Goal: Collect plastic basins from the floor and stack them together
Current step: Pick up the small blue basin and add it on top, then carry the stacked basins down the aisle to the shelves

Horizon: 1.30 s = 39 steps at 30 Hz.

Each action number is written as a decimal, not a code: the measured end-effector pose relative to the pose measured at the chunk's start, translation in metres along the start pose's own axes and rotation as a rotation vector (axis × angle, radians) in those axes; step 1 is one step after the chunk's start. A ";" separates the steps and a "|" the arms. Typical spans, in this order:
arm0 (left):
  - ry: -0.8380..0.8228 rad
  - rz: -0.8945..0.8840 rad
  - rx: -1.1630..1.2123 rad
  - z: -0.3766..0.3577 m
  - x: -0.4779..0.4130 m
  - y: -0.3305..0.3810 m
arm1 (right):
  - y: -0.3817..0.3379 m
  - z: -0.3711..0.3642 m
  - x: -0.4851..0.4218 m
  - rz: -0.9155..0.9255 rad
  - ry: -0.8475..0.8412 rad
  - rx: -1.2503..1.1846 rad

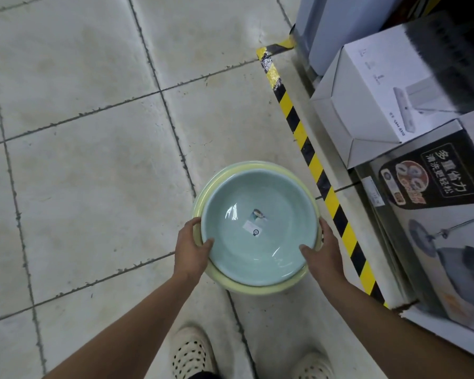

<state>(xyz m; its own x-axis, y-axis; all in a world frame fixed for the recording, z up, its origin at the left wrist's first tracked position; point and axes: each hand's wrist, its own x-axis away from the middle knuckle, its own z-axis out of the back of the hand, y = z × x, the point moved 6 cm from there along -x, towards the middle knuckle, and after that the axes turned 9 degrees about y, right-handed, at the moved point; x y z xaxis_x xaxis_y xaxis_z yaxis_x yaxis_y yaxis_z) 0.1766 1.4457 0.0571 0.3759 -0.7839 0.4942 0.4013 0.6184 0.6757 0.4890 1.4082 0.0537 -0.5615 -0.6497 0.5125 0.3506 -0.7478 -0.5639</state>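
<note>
To the left, the tiled floor [80, 160] is stretching away with no other basin showing on it. The left grip [190, 247] is clamping the near-left rim, thumb lying over the lip inside and fingers curling round the outside. It is holding a yellow basin [257, 288], and a blue basin [238, 250] is sitting nested inside it, slightly off-centre, so more yellow rim is peeking out at the far and near sides. The blue one is holding nothing but a small label [256, 222] stuck to its bottom. The right grip [322, 253] is pinching the near-right rim in the same way, thumb inside and fingers wrapping outside.

The pair seems to be hanging clear of the floor, above its right edge, where striped tape [307, 149] is running along a shelf of boxes [381, 86].

I'd judge two basins are already stacked and being carried. The next move is calling for finding any further basin, or setting this stack down level while keeping both rims gripped together.
</note>
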 end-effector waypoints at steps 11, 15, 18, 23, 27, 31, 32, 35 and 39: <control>-0.090 0.067 0.165 -0.022 -0.034 -0.025 | 0.033 -0.023 -0.029 -0.115 -0.195 -0.419; -0.246 -0.087 0.251 -0.026 -0.034 -0.016 | 0.030 -0.029 -0.027 -0.015 -0.197 -0.516; -0.270 -0.124 0.287 -0.026 -0.032 -0.017 | 0.032 -0.030 -0.027 0.035 -0.169 -0.557; -0.181 -0.149 0.291 -0.026 -0.029 -0.025 | 0.039 -0.030 -0.032 0.092 -0.133 -0.574; -0.170 -0.175 0.311 -0.021 -0.025 -0.026 | 0.040 -0.025 -0.034 0.112 -0.154 -0.606; -0.159 -0.184 0.341 -0.004 -0.004 -0.007 | 0.027 -0.005 -0.016 0.125 -0.153 -0.623; -0.154 -0.173 0.350 0.004 0.002 0.000 | 0.019 0.003 -0.010 0.123 -0.144 -0.627; -0.144 -0.135 0.380 0.032 0.021 0.027 | -0.012 0.031 0.014 0.113 -0.129 -0.633; -0.105 -0.103 0.379 0.091 0.055 0.078 | -0.076 0.075 0.058 0.132 -0.154 -0.612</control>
<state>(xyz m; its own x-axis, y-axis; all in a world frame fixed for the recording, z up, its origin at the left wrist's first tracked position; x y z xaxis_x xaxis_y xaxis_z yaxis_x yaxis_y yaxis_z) 0.1520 1.4459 0.1868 0.2544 -0.8543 0.4533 0.0885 0.4873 0.8687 0.4860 1.4173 0.1746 -0.4129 -0.7773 0.4747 -0.1070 -0.4762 -0.8728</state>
